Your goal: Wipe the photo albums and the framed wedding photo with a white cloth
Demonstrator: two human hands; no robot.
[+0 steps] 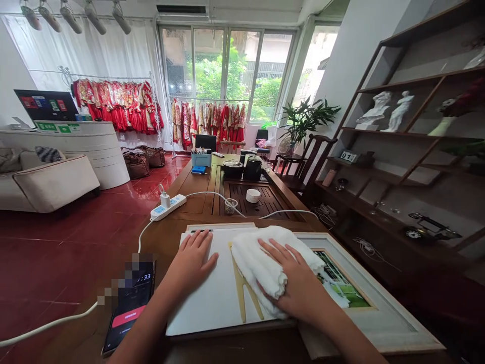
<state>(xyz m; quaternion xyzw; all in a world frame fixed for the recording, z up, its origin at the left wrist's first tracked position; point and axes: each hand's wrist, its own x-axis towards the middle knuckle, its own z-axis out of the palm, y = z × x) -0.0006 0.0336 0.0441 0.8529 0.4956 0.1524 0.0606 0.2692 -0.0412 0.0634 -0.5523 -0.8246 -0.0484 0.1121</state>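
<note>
My left hand [197,258] lies flat with its fingers spread on the upper left of a white board [204,303]. A bunched white towel [261,250] is under my right hand [293,275], which grips it and presses it down over the right part of the board. Yellowish-gold strips [241,288] on the board's face show from beneath the towel, which hides the rest of that marking. To the right, a light-framed picture [396,306] with a green scene lies flat, partly covered by the towel and my right forearm.
A phone [131,308] lies left of my forearm. Ahead, a white power strip [168,206] with a cable stands on the wooden table [189,202]. Beyond are a tea tray [278,199], a white cup [253,195] and dark pots [252,167]. Shelves [405,134] rise at right.
</note>
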